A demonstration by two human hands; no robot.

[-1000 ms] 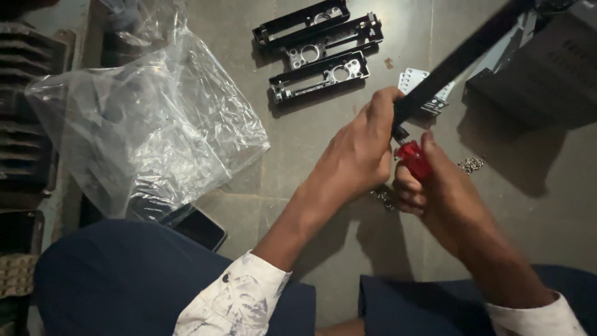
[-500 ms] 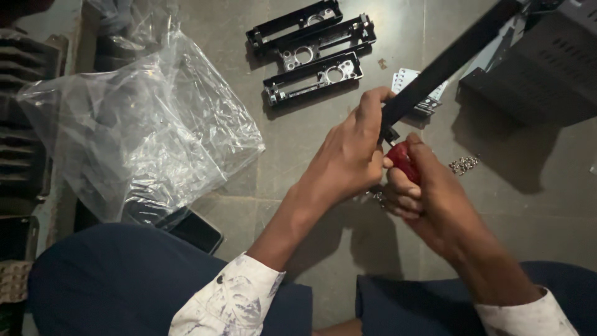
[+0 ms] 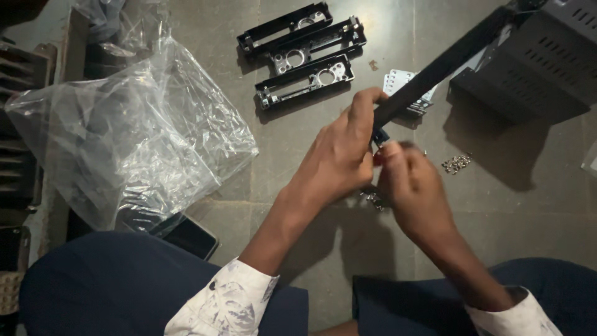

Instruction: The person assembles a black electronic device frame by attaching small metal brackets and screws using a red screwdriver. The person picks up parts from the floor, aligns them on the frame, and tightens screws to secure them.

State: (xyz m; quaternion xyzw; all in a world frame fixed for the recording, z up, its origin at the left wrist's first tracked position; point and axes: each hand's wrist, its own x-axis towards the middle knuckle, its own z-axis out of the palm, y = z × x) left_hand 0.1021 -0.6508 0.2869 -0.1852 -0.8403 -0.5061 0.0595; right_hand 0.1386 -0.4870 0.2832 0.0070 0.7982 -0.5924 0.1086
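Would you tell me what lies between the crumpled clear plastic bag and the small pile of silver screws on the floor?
In the head view, the left hand and right hand lie between them, gripping the long black bar.

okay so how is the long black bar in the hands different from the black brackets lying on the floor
The long black bar is held up at a slant by the left hand, with the right hand at its lower end; the three black brackets lie flat on the floor. The bar looks longer and plain; the brackets show round holes. Both are black.
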